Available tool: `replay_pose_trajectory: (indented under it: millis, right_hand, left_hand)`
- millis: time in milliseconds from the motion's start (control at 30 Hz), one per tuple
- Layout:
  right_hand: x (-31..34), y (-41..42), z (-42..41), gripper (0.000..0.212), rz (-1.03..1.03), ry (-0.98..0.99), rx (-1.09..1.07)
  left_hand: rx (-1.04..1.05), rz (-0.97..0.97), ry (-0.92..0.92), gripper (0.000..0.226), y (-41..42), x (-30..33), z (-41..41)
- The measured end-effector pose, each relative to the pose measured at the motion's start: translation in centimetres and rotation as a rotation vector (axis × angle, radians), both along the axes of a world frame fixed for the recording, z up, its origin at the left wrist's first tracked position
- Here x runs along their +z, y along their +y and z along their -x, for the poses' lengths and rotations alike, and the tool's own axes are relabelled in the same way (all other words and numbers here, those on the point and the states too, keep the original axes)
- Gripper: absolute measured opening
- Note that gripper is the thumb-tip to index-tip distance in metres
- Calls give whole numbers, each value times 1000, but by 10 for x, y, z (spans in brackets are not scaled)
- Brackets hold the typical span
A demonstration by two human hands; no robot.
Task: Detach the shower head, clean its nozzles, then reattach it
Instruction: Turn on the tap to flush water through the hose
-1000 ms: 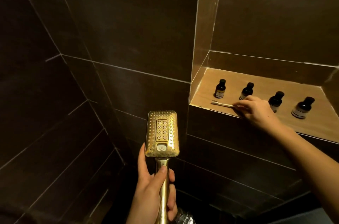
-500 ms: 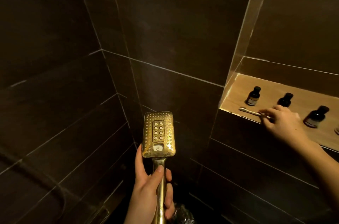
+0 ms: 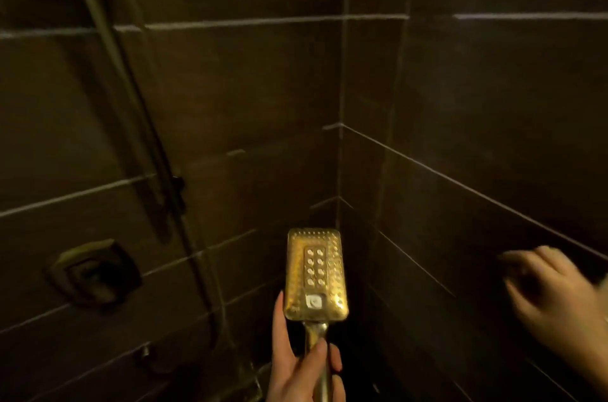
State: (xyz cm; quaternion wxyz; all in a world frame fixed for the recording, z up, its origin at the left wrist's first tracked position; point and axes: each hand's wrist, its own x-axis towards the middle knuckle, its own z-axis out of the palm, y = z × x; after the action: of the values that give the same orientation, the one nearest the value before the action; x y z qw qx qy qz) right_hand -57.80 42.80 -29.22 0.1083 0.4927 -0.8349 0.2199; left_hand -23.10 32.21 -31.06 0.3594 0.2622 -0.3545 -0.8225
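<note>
A gold rectangular shower head (image 3: 316, 273) stands upright at the bottom centre, its nozzle face turned toward me. My left hand (image 3: 296, 365) grips its handle from below, thumb across the front. My right hand (image 3: 552, 296) hovers at the right edge, motion-blurred, with its fingers spread; I see nothing in it. It is apart from the shower head, in front of the dark tiled wall.
A slanting slide bar (image 3: 131, 98) runs down the left wall to a dark bracket (image 3: 177, 184). Below it sits a square wall valve (image 3: 95, 273). Dark tiled walls meet in a corner (image 3: 340, 138) behind the shower head.
The view has swung left, so the niche with bottles and toothbrush has left the frame. My right hand has come off the shelf and now hangs in the air. My left hand's grip is unchanged.
</note>
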Motion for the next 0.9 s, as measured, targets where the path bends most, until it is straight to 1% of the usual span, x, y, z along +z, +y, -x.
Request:
replay_pose_trajectory:
  millis: [33,100,133,200,267,300,367,500,600,667,733,867,900]
  right_hand:
    - [10,-29,-19,44,-5,-51,68]
    - [39,-94,-60,44,43,-117,252]
    - [57,-121,-80,43,62,-150,354]
    - [102,-179,-124,39,91,-195,553]
    - [148,-235,-160,27,115,-194,662]
    - [171,-260,-176,24,127,-166,690]
    - [217,-306,-209,22,155,-88,729]
    - [296,-367,-260,24,232,-51,778]
    - [344,-400,-285,29,320,-32,805]
    - [370,-419,-294,27,351,-5,807]
    - [389,-435,-300,26,326,-17,814]
    - [410,-462,-308,13,286,-22,796]
    - [413,-467,-310,13,281,-61,791]
  left_hand:
    - [29,50,4,103,-11,3,-12]
    - [134,118,6,128,-40,19,-37]
    - [151,174,-4,129,-50,28,-47]
    - [176,291,-39,109,-72,52,-71]
    - [196,314,56,88,-92,74,-93]
    - [219,327,65,80,-100,85,-102]
    - [291,354,57,75,-115,110,-123]
    - [428,442,62,74,-141,145,-158]
    - [460,490,106,75,-154,168,-174]
    - [475,507,125,76,-161,182,-179]
    - [493,524,144,76,-167,192,-180]
    - [531,531,172,75,-176,206,-175]
    - [534,534,175,74,-178,209,-174]
